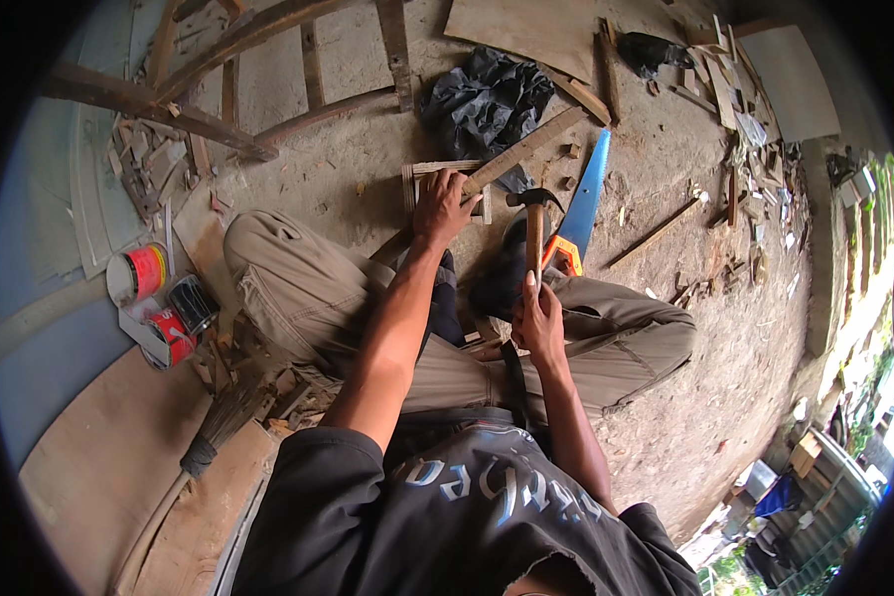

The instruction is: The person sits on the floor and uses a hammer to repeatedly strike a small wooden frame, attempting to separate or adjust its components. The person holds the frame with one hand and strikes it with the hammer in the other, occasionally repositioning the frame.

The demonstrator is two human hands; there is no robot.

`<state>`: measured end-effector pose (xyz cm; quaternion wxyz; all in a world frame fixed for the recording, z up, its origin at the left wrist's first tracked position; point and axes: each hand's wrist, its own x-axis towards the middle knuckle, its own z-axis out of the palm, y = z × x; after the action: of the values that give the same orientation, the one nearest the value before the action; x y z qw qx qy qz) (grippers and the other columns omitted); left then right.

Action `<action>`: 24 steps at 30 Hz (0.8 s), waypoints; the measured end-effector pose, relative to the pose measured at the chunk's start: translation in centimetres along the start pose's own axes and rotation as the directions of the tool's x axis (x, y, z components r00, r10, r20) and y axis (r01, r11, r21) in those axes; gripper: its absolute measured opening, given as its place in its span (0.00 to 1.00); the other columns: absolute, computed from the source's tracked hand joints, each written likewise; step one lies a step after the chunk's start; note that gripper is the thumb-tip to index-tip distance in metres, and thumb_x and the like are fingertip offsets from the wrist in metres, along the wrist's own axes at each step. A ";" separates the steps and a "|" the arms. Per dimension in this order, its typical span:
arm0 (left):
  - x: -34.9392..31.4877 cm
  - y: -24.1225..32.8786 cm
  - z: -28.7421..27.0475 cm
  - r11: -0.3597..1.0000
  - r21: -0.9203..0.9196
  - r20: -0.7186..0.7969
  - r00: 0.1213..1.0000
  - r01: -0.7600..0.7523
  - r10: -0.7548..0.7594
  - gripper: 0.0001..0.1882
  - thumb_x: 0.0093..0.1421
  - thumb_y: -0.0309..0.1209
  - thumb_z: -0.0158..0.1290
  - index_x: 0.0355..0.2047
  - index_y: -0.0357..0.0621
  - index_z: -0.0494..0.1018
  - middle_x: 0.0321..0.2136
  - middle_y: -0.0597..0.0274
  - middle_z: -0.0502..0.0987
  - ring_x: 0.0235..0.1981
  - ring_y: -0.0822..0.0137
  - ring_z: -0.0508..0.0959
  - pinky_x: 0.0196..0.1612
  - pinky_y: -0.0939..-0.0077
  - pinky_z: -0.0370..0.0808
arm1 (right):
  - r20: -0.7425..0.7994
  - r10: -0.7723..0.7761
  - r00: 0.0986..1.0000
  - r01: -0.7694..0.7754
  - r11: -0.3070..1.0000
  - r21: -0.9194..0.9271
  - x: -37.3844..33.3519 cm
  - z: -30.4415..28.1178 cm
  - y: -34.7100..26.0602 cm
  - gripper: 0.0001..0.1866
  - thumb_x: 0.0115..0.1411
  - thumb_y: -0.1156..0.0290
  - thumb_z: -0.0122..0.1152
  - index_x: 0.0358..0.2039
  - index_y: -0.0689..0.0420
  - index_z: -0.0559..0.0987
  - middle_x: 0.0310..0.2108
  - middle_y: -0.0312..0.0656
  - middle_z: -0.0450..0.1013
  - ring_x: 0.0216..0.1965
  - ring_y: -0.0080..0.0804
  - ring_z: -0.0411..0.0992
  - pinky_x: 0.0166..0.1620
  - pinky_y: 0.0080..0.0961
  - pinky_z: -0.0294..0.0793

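Observation:
My left hand point(440, 206) is closed over the near end of a long wooden strip point(522, 149), which slants away to the far right. Beneath that end lies a small wooden frame point(413, 183), partly covered by the hand and strip. In front of my right leg, my right hand point(539, 323) grips a claw hammer point(534, 238) by its wooden handle, the dark head pointing away from me. Just right of the hammer rests a handsaw point(588, 189) with a blue blade and orange handle. Whether my left fingers also pinch something small cannot be made out.
Crumpled black plastic point(492, 99) lies beyond the frame. A wooden rack point(258, 50) stands far left, with open cans point(137, 276) and a broom point(204, 447) nearer on that side. Wood scraps point(730, 99) litter the right; a thin stick point(656, 230) lies closer.

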<state>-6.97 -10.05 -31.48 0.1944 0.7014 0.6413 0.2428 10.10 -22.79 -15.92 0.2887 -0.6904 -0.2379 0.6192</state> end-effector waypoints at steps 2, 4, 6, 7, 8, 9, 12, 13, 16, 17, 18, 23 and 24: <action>0.1 0.1 0.0 0.997 -0.038 -0.109 0.992 -0.062 0.058 0.23 0.55 0.44 0.60 0.42 0.41 0.69 0.41 0.51 0.72 0.45 0.49 0.72 0.48 0.58 0.69 | -0.017 -0.067 0.998 0.068 0.997 0.031 -1.0 -0.8 1.5 0.26 0.67 0.46 0.44 0.36 0.60 0.70 0.15 0.29 0.58 0.14 0.15 0.56 0.15 0.18 0.54; 0.4 0.5 -0.5 0.992 -0.114 -0.160 0.986 -0.061 0.042 0.22 0.54 0.42 0.61 0.41 0.40 0.69 0.39 0.50 0.72 0.44 0.49 0.72 0.47 0.58 0.69 | -0.052 -0.164 0.985 0.168 0.984 0.064 -1.4 -1.7 3.5 0.26 0.69 0.48 0.42 0.37 0.62 0.72 0.15 0.30 0.58 0.16 0.15 0.57 0.18 0.18 0.55; 1.9 0.9 -1.8 0.965 -0.261 -0.147 0.989 -0.033 -0.005 0.24 0.52 0.40 0.64 0.41 0.38 0.70 0.34 0.52 0.76 0.36 0.52 0.76 0.41 0.62 0.73 | -0.063 -0.274 0.960 0.274 0.962 -0.010 -1.4 -2.1 4.2 0.24 0.69 0.47 0.39 0.36 0.58 0.69 0.16 0.30 0.58 0.10 0.16 0.54 0.12 0.16 0.54; 2.7 1.2 -2.6 0.932 -0.362 -0.111 0.993 -0.004 -0.039 0.24 0.51 0.40 0.64 0.41 0.37 0.69 0.33 0.53 0.77 0.34 0.54 0.77 0.39 0.63 0.74 | -0.073 -0.313 0.947 0.312 0.950 -0.025 -1.6 -2.2 4.5 0.24 0.69 0.47 0.39 0.36 0.58 0.69 0.16 0.30 0.58 0.10 0.15 0.54 0.12 0.16 0.54; 3.3 1.1 -3.2 0.889 -0.456 -0.072 0.995 0.031 -0.072 0.25 0.51 0.40 0.65 0.42 0.37 0.69 0.32 0.54 0.77 0.32 0.56 0.78 0.37 0.65 0.75 | -0.079 -0.351 0.933 0.349 0.936 -0.041 -1.8 -2.0 4.3 0.24 0.69 0.47 0.39 0.36 0.57 0.69 0.17 0.30 0.58 0.10 0.15 0.54 0.12 0.15 0.54; 4.0 1.1 -3.9 0.777 -0.627 -0.032 0.995 0.052 -0.093 0.26 0.51 0.40 0.66 0.41 0.34 0.70 0.28 0.58 0.78 0.30 0.65 0.79 0.33 0.71 0.75 | -0.076 -0.344 0.936 0.346 0.938 0.021 -1.8 -1.7 3.9 0.21 0.69 0.49 0.42 0.35 0.56 0.69 0.17 0.28 0.58 0.11 0.14 0.54 0.13 0.15 0.54; 4.9 2.9 -6.8 0.536 -0.844 -0.009 0.997 0.032 -0.074 0.25 0.52 0.35 0.66 0.43 0.33 0.68 0.29 0.60 0.77 0.31 0.70 0.78 0.34 0.76 0.76 | -0.064 -0.288 0.955 0.293 0.951 0.096 -2.7 -1.4 1.9 0.20 0.69 0.55 0.47 0.32 0.61 0.72 0.17 0.30 0.62 0.18 0.16 0.59 0.21 0.19 0.58; 5.1 4.3 -8.0 0.372 -0.926 0.027 0.996 0.058 -0.088 0.28 0.51 0.30 0.67 0.47 0.33 0.65 0.30 0.60 0.77 0.31 0.70 0.79 0.33 0.79 0.77 | -0.091 -0.368 0.926 0.371 0.928 0.028 -1.5 -1.6 2.9 0.19 0.68 0.56 0.50 0.31 0.61 0.71 0.18 0.30 0.63 0.19 0.15 0.59 0.21 0.19 0.59; 4.6 5.7 -10.4 0.316 -0.942 0.092 0.992 0.116 -0.087 0.31 0.53 0.28 0.65 0.52 0.34 0.61 0.34 0.55 0.77 0.33 0.67 0.80 0.32 0.77 0.77 | -0.084 -0.386 0.919 0.388 0.922 0.005 -1.9 -1.3 1.7 0.19 0.68 0.56 0.50 0.31 0.61 0.71 0.18 0.30 0.63 0.20 0.15 0.60 0.21 0.18 0.60; 4.4 6.1 -10.8 0.293 -0.948 0.111 0.991 0.128 -0.074 0.36 0.52 0.28 0.66 0.55 0.33 0.58 0.33 0.54 0.78 0.32 0.64 0.81 0.31 0.76 0.78 | -0.087 -0.404 0.911 0.407 0.913 0.015 -1.9 -1.5 1.5 0.19 0.67 0.56 0.52 0.31 0.61 0.72 0.19 0.31 0.65 0.20 0.15 0.62 0.22 0.18 0.61; 4.2 6.5 -11.3 0.290 -0.948 0.120 0.992 0.129 -0.050 0.38 0.51 0.27 0.66 0.56 0.33 0.57 0.32 0.54 0.78 0.31 0.66 0.80 0.31 0.76 0.78 | -0.102 -0.413 0.905 0.417 0.909 0.012 -1.8 -1.4 1.1 0.19 0.66 0.56 0.53 0.31 0.61 0.72 0.19 0.31 0.65 0.21 0.16 0.62 0.22 0.18 0.61; 3.3 7.1 -11.4 0.346 -0.910 0.270 0.959 0.227 0.082 0.49 0.48 0.27 0.69 0.63 0.30 0.49 0.29 0.54 0.80 0.27 0.70 0.79 0.29 0.78 0.78 | -0.187 -0.503 0.844 0.510 0.860 -0.012 0.2 -1.8 -3.9 0.19 0.63 0.52 0.58 0.31 0.58 0.76 0.11 0.27 0.59 0.09 0.14 0.57 0.12 0.16 0.53; 3.0 6.9 -10.8 0.363 -0.897 0.303 0.949 0.251 0.092 0.50 0.47 0.27 0.69 0.63 0.29 0.49 0.29 0.54 0.80 0.27 0.70 0.79 0.29 0.78 0.77 | -0.192 -0.439 0.878 0.465 0.877 0.120 0.5 -1.5 -5.6 0.21 0.62 0.51 0.58 0.34 0.59 0.76 0.11 0.26 0.57 0.08 0.14 0.54 0.12 0.16 0.51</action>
<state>-7.65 -8.21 -18.44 0.6619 0.4654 0.3885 0.4409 11.77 -18.58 -12.26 0.4987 -0.6368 -0.3177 0.4948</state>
